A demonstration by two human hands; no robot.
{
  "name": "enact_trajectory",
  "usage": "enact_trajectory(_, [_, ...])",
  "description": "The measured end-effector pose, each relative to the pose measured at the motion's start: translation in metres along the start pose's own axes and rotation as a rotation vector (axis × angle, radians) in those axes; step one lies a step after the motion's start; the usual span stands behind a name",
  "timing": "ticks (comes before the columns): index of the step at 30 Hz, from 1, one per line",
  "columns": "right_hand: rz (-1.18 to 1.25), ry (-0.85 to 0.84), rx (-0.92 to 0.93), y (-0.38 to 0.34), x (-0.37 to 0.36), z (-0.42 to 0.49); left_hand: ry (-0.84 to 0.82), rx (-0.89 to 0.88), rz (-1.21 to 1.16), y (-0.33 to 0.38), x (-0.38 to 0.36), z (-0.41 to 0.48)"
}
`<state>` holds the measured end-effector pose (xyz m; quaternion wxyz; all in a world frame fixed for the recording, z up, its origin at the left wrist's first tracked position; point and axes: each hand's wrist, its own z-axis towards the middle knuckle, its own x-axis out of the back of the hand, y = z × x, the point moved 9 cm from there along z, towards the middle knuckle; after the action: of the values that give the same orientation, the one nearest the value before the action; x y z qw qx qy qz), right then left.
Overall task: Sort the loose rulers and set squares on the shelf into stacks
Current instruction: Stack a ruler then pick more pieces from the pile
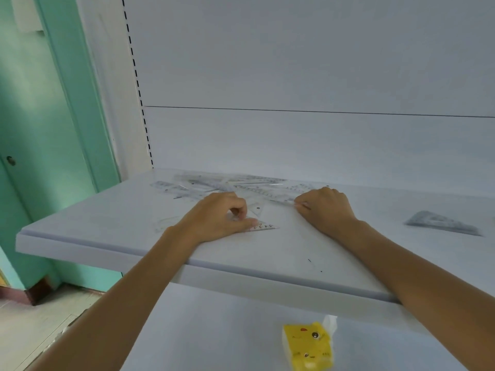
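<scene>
Both bare forearms reach forward over the front edge of the shelf [267, 274], the left one lying across it. The left hand [222, 215] rests palm down, fingers curled, with thumb and fingertips pinching a clear set square [263, 226]. The right hand [325, 207], further back, is knuckles up, its curled fingers pinching the end of a clear ruler [284, 200].

The ruler pile [227, 184] and the right-hand set squares [442, 223] are too blurred to count.
</scene>
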<state>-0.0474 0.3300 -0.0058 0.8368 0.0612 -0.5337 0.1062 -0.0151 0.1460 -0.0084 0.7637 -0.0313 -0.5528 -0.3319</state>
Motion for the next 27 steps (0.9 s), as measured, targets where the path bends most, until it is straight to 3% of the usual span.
enact_trajectory(7, [0.103, 0.021, 0.018, 0.003, 0.001, 0.001, -0.039, -0.041, 0.154, 0.023, -0.001, -0.021])
enact_trajectory(11, [0.203, 0.039, 0.072, -0.003, 0.003, -0.002, -0.182, -0.035, 0.061, 0.031, -0.014, -0.046])
enact_trajectory(17, [0.221, 0.201, 0.108, -0.002, 0.017, -0.006, -0.214, -0.082, 0.005, 0.045, -0.014, -0.077])
enact_trajectory(20, [0.215, 0.212, 0.175, -0.012, 0.02, -0.01, -0.147, -0.162, 0.083, 0.06, -0.011, -0.087])
enact_trajectory(23, [0.245, 0.16, 0.209, -0.018, 0.019, -0.012, 0.022, -0.301, 0.193, 0.084, 0.002, -0.098])
enact_trajectory(27, [0.247, 0.138, 0.237, -0.022, 0.021, -0.011, 0.091, -0.16, 0.083, 0.074, 0.018, -0.086])
